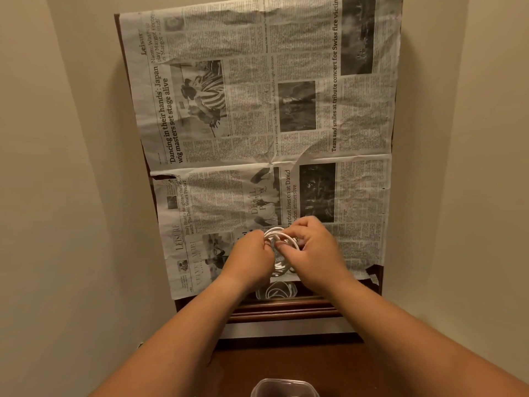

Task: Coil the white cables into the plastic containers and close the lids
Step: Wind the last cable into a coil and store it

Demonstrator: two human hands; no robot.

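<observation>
Coil of white cable (pixel 276 234) is held above the newspaper (pixel 257 110) at its 6 o'clock edge. The left hand (pixel 252 253) and the right hand (pixel 312 247) both have their fingers curled around its loops. At 6 o'clock of the coil is a clear container (pixel 259 295) holding a second coil (pixel 279 290) — another container (pixel 284 388) sits at the frame's 6 o'clock edge.

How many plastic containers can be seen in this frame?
2. The first container sits at the table's near edge, holding a coiled cable; the second container is cut off at the frame's bottom. Others may be hidden.
</observation>
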